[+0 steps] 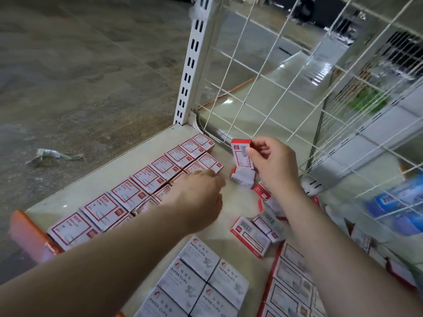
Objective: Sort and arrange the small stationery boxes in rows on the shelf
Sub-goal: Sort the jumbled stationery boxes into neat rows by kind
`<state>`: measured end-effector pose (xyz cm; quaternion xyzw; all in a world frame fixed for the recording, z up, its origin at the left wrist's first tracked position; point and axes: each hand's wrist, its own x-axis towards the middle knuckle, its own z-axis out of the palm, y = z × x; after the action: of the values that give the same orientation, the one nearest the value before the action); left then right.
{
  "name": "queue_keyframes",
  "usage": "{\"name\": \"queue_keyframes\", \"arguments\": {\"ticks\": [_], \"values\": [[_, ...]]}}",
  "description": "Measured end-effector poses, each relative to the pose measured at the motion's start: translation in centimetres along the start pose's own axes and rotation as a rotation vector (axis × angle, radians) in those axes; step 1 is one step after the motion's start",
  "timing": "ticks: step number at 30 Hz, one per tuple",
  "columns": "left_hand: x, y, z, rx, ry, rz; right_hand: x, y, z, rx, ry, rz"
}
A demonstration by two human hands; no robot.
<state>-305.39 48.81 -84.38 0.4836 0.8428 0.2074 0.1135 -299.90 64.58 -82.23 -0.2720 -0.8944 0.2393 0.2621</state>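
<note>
**Red-and-white boxes lining up on the shelf corner**

The right hand [270,161] is pinching one small red-and-white box [241,154] upright above the shelf [75,193], near the wire grid panel [286,76]. The left hand [199,191], fingers relaxed, is resting on the second row of boxes [207,162]. The outer row [128,191] is showing eight boxes lying edge to edge. Loose red boxes [250,236] are crowding the space under the right forearm. Four grey boxes [201,277] are reading "PAPER CLIPS".
</note>
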Motion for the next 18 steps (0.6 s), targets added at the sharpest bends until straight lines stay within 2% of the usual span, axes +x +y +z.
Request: {"name": "queue_keyframes", "arguments": {"ticks": [4, 9, 14, 18], "values": [[-1.4, 2.3, 0.0, -0.129, -0.063, -0.075, -2.0, 0.4, -2.8, 0.052, 0.006, 0.065], [-2.9, 4.6, 0.9, -0.175, -0.081, -0.117, -5.1, 1.8, -6.2, 0.071, 0.009, 0.11], [-4.6, 7.7, 2.3, -0.184, -0.073, -0.077, -9.2, 3.0, -9.2, 0.111, -0.041, 0.185], [-5.8, 10.4, 3.7, -0.177, -0.129, -0.075, -12.2, 3.7, -11.1, 0.109, -0.065, 0.221]]}}
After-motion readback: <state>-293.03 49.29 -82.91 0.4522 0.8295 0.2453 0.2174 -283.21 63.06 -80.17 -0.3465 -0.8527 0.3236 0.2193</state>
